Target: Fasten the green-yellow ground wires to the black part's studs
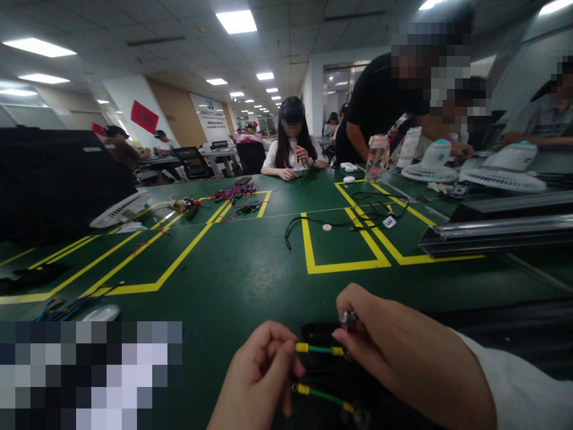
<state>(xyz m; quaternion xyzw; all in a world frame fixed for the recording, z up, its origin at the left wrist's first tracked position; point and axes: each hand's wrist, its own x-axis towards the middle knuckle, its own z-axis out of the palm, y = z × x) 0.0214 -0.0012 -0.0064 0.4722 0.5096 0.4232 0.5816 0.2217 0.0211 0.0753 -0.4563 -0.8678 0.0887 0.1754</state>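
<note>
Near the front edge of the table, my left hand (pixel 262 373) pinches one end of a short green wire (pixel 319 350) with yellow-sleeved terminals. My right hand (pixel 380 334) is closed over a small shiny metal piece (pixel 348 321), whose exact kind I cannot make out. The wire's other end reaches just under the right fingertips; whether they touch it is unclear. Below lies a second green wire (pixel 323 396), also yellow-sleeved, with a ring terminal at its left end. Its right end meets a blurred metal part on a dark surface.
Yellow tape (pixel 349 267) marks the green table (pixel 250 257). A black cable (pixel 322 221) and metal profiles (pixel 501 230) lie to the right. Further back are a pink-lidded bottle (pixel 376 158), white fans (pixel 432 162) and bundled wires (pixel 235 190). A person (pixel 293 146) sits opposite; another leans in.
</note>
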